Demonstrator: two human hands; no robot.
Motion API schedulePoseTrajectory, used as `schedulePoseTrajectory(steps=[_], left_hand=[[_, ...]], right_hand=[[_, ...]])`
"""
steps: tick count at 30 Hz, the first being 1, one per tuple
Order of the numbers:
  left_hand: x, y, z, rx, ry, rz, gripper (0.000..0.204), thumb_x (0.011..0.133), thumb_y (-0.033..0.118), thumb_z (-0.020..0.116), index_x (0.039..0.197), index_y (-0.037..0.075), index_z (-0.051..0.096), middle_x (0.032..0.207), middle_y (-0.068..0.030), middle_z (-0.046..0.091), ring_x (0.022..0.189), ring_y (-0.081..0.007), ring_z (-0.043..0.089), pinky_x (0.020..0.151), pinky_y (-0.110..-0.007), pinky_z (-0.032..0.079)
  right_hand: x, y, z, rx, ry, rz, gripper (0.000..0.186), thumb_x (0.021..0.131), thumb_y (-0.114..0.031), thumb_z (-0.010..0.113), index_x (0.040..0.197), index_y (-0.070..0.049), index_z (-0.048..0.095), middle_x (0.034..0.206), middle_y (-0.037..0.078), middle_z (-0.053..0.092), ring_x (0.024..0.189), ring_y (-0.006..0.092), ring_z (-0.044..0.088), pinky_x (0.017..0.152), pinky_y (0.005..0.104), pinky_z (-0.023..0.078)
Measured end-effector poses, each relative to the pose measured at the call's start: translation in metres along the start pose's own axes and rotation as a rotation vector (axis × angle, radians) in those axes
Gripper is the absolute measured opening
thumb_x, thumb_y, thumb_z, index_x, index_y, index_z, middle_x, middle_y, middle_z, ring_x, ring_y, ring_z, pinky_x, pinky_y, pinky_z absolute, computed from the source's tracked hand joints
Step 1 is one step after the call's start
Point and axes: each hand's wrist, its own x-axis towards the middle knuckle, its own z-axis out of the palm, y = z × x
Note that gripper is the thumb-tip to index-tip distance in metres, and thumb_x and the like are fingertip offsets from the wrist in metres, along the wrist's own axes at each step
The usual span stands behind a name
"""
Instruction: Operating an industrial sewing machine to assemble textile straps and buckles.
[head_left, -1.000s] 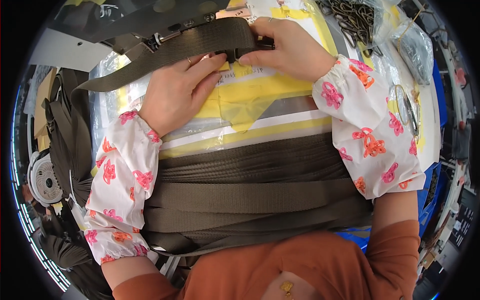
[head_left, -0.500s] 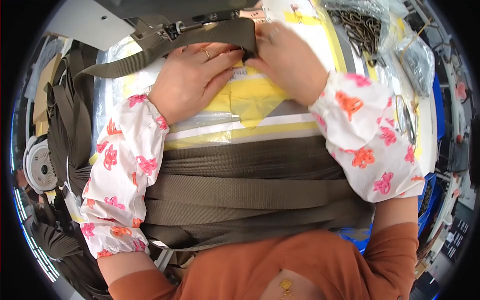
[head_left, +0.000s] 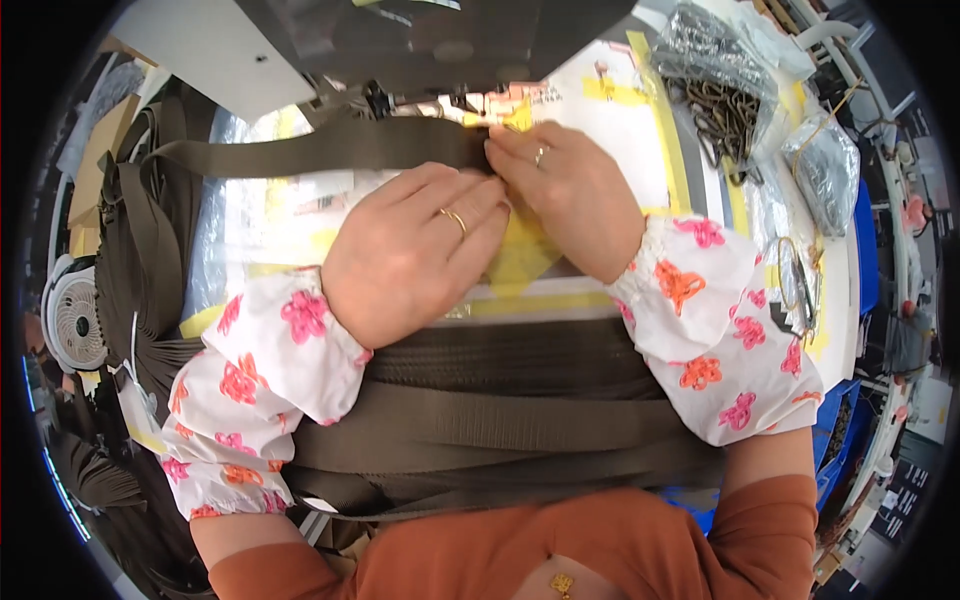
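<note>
A dark olive webbing strap runs from the left across the work surface, below the sewing machine head. Its right end lies between my hands. My right hand pinches that end, fingers pressed together, thumb mostly hidden. Back upward, my left hand has its fingers curled against the strap's lower edge, close to the right fingertips. Its thumb and whatever lies under the palm are hidden. Nearer to me, several more webbing straps lie side by side in front of my body.
Hanging webbing crowds the left side, beside a small white fan. At the right are a plastic bag of dark metal hooks, another clear bag and scissors. Yellow tape marks the surface.
The view has shifted, showing more of the machine head. My left hand has moved right, nearer the right one. The strap's raised fold at its right end now lies lower and flatter.
</note>
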Motion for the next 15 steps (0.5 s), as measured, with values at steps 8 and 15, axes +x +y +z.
schedulePoseTrajectory(steps=[8,15], left_hand=[[-0.019,-0.040,0.017,-0.026,-0.064,0.013,0.034,0.063,0.007,0.061,0.096,0.001,0.060,0.098,-0.0065,0.060,0.087,-0.0216,0.056,0.075,-0.033,0.048],[-0.026,-0.045,0.026,-0.173,-0.101,-0.174,0.025,0.069,0.011,0.060,0.093,0.011,0.063,0.100,0.0034,0.060,0.084,-0.0190,0.056,0.069,-0.030,0.045]], right_hand=[[-0.004,0.002,0.005,0.008,0.021,0.004,0.029,0.068,-0.004,0.057,0.096,0.002,0.060,0.105,0.010,0.059,0.088,0.0236,0.055,0.075,0.0324,0.045],[-0.002,-0.002,0.004,-0.006,-0.071,0.076,0.029,0.069,-0.007,0.054,0.097,-0.001,0.058,0.107,0.008,0.055,0.096,0.0208,0.050,0.083,0.0325,0.041]])
